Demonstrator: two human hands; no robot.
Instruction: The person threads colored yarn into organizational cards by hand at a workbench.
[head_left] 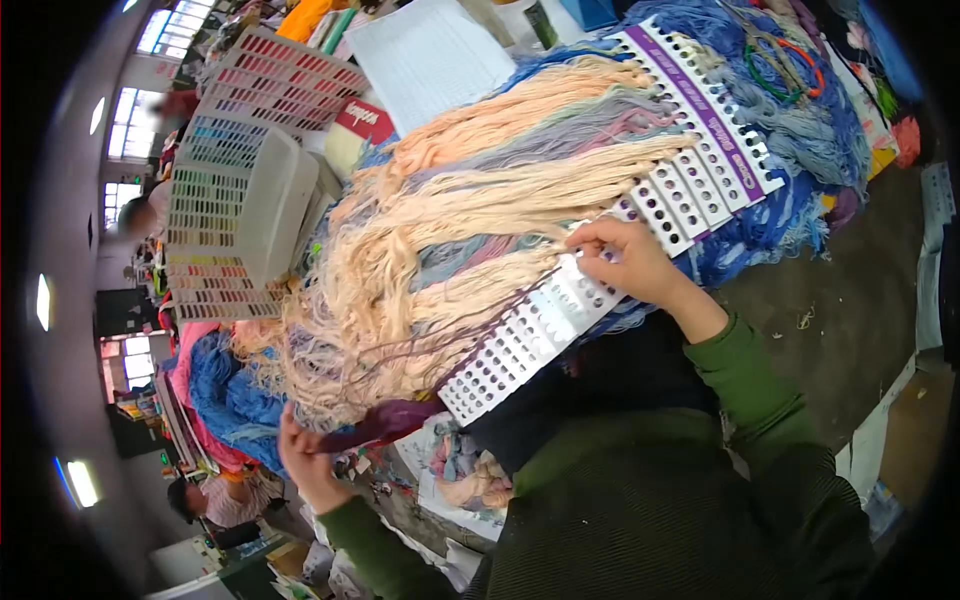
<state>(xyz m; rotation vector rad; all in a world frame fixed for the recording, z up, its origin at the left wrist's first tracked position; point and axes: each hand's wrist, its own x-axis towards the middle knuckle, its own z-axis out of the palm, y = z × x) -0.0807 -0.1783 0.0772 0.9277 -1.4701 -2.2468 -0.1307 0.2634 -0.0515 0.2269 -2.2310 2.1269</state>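
My left hand point(308, 462) is closed around a skein of dark purple thread point(395, 420), stretched out towards the near end of a white punched card point(515, 350). Thin purple strands run along the card's edge over cream thread. At the card's middle, my right hand point(628, 262) pinches with thumb and forefinger; whatever lies between the tips is too small to make out. Several more punched cards point(690, 190) overlap beyond it, the top one with a purple printed band. Long hanks of cream thread point(520, 195), peach thread point(500, 110) and grey thread point(570, 130) stretch leftward from the cards.
Blue thread point(720, 255) lies beneath the cards. Scissors with red and green handles point(785, 70) rest at the upper right. A colour sample chart point(215, 200), a clear plastic box point(278, 205) and white paper point(430, 60) are at the back. Another person point(225, 500) is at lower left.
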